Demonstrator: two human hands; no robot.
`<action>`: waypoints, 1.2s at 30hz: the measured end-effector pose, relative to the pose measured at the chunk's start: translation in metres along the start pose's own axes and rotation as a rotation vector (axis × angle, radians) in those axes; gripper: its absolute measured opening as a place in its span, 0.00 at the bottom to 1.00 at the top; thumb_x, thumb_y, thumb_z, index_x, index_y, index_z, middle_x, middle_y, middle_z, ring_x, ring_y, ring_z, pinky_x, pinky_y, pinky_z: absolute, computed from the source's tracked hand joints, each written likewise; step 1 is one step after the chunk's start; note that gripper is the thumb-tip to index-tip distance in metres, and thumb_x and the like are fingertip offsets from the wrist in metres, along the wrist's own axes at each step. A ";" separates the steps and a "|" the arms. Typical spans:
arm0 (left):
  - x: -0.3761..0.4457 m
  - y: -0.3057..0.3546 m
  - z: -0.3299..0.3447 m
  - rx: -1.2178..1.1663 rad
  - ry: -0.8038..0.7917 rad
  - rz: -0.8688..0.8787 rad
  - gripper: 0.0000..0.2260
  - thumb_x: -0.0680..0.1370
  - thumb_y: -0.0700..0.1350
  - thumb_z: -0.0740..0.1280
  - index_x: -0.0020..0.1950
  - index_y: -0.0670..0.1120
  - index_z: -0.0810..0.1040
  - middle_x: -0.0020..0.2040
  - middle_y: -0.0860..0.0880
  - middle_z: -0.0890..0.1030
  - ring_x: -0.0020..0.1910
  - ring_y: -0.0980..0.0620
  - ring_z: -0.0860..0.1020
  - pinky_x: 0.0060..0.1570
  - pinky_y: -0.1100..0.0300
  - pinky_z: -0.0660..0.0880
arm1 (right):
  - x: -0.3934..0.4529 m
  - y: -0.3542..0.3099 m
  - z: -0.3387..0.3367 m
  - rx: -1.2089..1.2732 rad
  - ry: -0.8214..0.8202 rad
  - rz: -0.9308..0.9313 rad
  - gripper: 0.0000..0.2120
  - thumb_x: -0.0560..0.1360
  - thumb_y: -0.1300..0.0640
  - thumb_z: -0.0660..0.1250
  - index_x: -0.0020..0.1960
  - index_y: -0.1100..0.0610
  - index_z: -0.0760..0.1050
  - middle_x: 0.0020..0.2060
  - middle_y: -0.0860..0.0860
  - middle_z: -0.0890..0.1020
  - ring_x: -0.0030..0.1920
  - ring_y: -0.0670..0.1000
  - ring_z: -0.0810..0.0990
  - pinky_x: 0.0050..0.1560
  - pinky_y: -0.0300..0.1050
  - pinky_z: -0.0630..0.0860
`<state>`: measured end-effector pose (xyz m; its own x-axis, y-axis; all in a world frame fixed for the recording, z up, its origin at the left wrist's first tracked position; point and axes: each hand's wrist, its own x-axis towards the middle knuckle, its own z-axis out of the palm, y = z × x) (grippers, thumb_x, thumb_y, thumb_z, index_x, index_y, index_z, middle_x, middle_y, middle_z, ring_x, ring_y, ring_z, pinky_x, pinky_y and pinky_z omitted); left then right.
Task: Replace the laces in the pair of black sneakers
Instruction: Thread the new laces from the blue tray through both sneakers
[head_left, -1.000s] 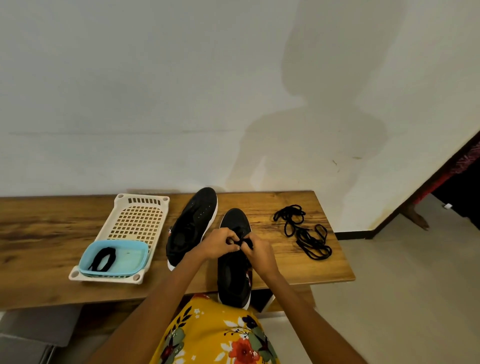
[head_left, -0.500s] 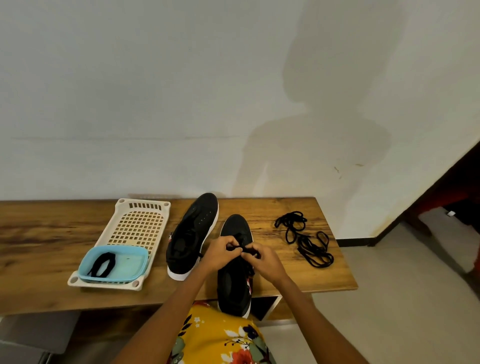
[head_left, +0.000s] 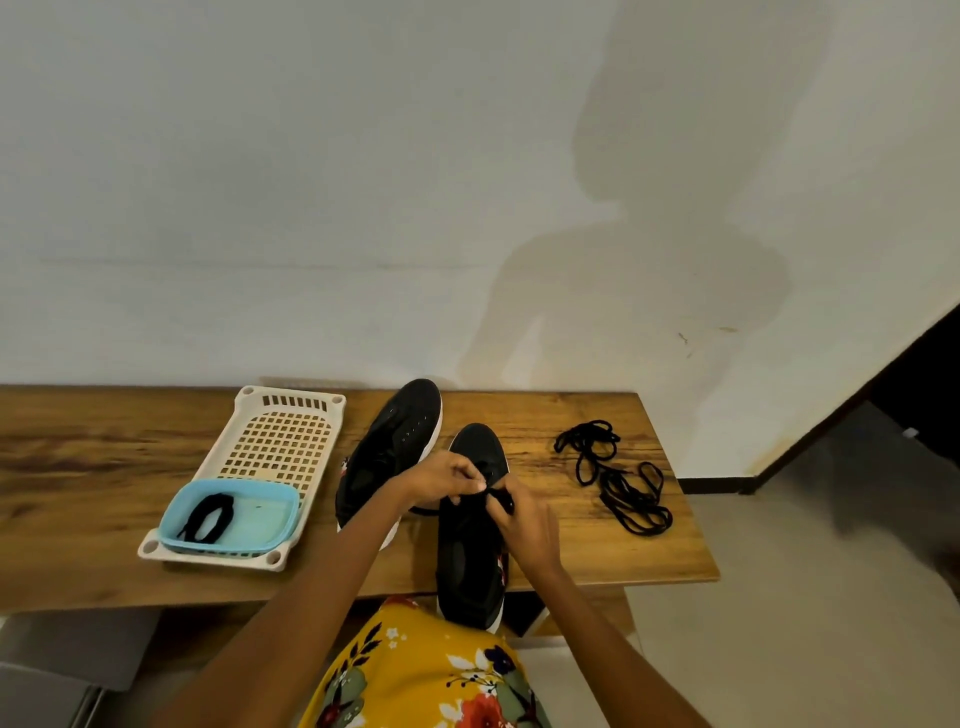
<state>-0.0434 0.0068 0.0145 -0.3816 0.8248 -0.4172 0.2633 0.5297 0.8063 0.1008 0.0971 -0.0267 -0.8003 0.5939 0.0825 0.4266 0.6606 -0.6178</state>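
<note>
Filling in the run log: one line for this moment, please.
stage: lacing near sneaker | left hand: pinches lace | right hand: pinches lace | spare laces: on table

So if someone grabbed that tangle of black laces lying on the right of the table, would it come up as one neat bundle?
Probably not. The loose laces lie in slack, overlapping loops, so they look floppy and would likely dangle and trail. Being thin cord, they seem light. Pushed along the wooden table, they would likely bunch up rather than slide together.
</note>
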 end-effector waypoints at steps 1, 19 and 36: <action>0.000 0.000 0.000 0.001 -0.013 0.014 0.09 0.77 0.43 0.67 0.56 0.42 0.80 0.43 0.51 0.79 0.37 0.58 0.75 0.43 0.67 0.73 | 0.000 0.000 0.000 -0.002 -0.004 0.002 0.08 0.78 0.51 0.63 0.52 0.55 0.74 0.40 0.50 0.80 0.36 0.44 0.73 0.29 0.35 0.62; -0.020 -0.013 0.013 -0.283 0.384 -0.076 0.13 0.79 0.51 0.62 0.54 0.42 0.71 0.37 0.48 0.78 0.30 0.53 0.76 0.33 0.63 0.74 | 0.001 -0.001 0.002 0.183 -0.041 -0.022 0.05 0.75 0.51 0.68 0.48 0.52 0.76 0.40 0.44 0.80 0.41 0.43 0.78 0.40 0.43 0.75; -0.071 0.004 0.002 -0.203 0.073 0.267 0.04 0.73 0.44 0.72 0.37 0.49 0.82 0.57 0.54 0.81 0.59 0.58 0.77 0.61 0.60 0.71 | -0.001 -0.018 -0.005 0.177 -0.063 0.178 0.05 0.75 0.50 0.67 0.48 0.51 0.77 0.44 0.48 0.81 0.43 0.46 0.77 0.32 0.36 0.64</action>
<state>-0.0137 -0.0490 0.0466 -0.3872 0.9088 -0.1552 0.1831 0.2407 0.9532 0.0960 0.0871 -0.0120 -0.7461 0.6603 -0.0853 0.4874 0.4544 -0.7456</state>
